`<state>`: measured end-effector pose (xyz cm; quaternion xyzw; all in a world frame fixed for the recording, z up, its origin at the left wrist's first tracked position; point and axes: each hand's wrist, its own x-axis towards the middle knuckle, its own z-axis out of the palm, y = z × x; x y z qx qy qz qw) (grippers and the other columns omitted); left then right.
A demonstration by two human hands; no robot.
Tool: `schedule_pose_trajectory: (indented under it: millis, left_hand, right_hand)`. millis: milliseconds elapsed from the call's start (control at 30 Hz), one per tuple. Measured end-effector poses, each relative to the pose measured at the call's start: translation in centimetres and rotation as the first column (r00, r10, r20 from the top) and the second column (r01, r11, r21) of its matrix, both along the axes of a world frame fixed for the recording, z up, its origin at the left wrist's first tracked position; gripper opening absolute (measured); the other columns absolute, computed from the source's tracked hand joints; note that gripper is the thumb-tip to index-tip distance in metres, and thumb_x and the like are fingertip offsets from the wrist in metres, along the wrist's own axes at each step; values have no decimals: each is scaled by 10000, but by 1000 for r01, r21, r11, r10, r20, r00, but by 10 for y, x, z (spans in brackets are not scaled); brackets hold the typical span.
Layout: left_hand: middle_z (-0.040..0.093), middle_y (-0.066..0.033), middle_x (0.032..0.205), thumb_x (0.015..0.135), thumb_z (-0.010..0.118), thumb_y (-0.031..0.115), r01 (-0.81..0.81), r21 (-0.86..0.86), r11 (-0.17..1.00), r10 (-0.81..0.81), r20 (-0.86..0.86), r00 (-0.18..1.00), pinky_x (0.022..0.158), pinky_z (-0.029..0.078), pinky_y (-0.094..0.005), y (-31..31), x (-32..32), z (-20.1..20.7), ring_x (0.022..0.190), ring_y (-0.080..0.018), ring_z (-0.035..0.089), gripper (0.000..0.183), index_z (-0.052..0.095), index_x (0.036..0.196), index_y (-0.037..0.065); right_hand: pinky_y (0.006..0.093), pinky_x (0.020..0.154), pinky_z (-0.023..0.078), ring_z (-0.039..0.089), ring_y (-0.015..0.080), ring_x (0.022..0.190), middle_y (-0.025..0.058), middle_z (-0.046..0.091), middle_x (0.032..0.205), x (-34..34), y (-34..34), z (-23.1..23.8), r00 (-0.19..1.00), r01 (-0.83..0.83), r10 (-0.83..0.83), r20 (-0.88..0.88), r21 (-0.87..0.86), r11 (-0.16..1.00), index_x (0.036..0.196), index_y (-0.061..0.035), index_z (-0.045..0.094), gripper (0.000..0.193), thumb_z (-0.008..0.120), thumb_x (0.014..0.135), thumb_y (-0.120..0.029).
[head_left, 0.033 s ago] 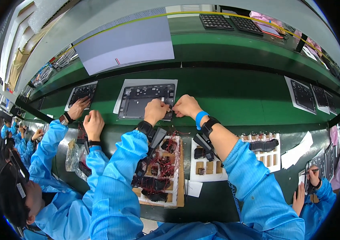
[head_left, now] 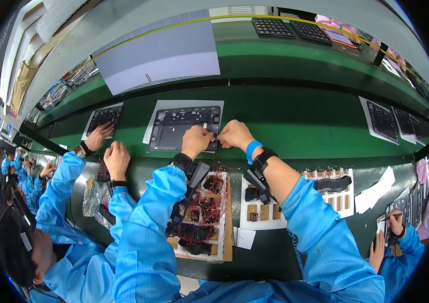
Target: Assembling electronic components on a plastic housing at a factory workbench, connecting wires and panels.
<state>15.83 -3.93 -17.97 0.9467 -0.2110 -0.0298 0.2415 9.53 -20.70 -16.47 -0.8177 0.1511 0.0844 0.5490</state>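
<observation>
A flat black laptop-like casing [head_left: 169, 132] lies on a white sheet [head_left: 161, 105] on the green bench. Over its lower right part, my left hand [head_left: 196, 142] is closed, fingertips pinched at the casing's right side. Just right of that edge, my right hand [head_left: 236, 135] is also in a pinch, its fingertips nearly meeting the left ones. Something small and dark shows between the two sets of fingertips, too small to name. A blue band [head_left: 253, 149] and a black strap [head_left: 265, 159] circle my right wrist; another black strap [head_left: 182, 162] is on my left wrist.
Below my forearms stand a tray [head_left: 218, 212] of black parts with tangled red wires and a white compartment tray [head_left: 345, 200]. A co-worker's hand [head_left: 101, 135] touches another casing at left; a second person's hand [head_left: 395, 222] works at lower right. Further casings [head_left: 382, 121] lie far right.
My hands and the casing look unmoved. The left co-worker's nearer hand has shifted very slightly.
</observation>
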Motion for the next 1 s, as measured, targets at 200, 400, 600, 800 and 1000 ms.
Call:
schedule_pose_trajectory:
  millis: [200, 400, 600, 800, 1000]
  left_hand:
    - [727, -130, 700, 882, 728, 213, -127, -196, 972, 64, -300, 952, 580, 583, -303, 3, -3, 2, 596, -172, 722, 259, 744, 850, -44]
    - [728, -99, 678, 887, 706, 254, -64, -92, 994, 42, -223, 974, 668, 584, -321, 11, 2, 9, 619, -191, 728, 250, 758, 837, 15]
    - [735, -117, 729, 885, 739, 167, -62, -253, 965, -36, -366, 930, 579, 578, -286, 20, 8, 14, 627, -155, 722, 226, 734, 901, -59]
    - [745, -113, 733, 876, 729, 159, -1, -115, 993, -26, -237, 971, 615, 595, -298, 24, 6, 14, 633, -165, 736, 193, 753, 874, -33]
    - [744, -170, 776, 860, 721, 125, -86, -321, 943, -31, -342, 939, 680, 605, -341, 26, 1, 21, 688, -243, 748, 152, 748, 844, -24]
  right_hand:
    - [302, 658, 627, 750, 203, 693, 159, 751, 805, 2, 7, 1, 1000, 12, -12, -21, -15, 1000, 923, 84, 751, 202, 756, 847, -104]
    - [299, 659, 623, 750, 202, 697, 152, 753, 803, 8, 13, -3, 1000, 2, -2, -16, -13, 1000, 919, 79, 752, 199, 763, 846, -106]
    - [312, 761, 594, 760, 204, 696, 114, 750, 719, 13, 22, -7, 999, 29, -30, -17, -60, 998, 794, -7, 772, 128, 757, 834, -127]
    - [295, 673, 617, 753, 190, 698, 140, 755, 793, 18, 27, -11, 1000, -3, 3, 6, -90, 996, 892, 58, 761, 145, 741, 850, -80]
    - [302, 663, 618, 754, 196, 701, 141, 755, 789, 23, 32, -16, 1000, 0, 2, 31, -92, 996, 894, 62, 762, 134, 717, 858, -59]
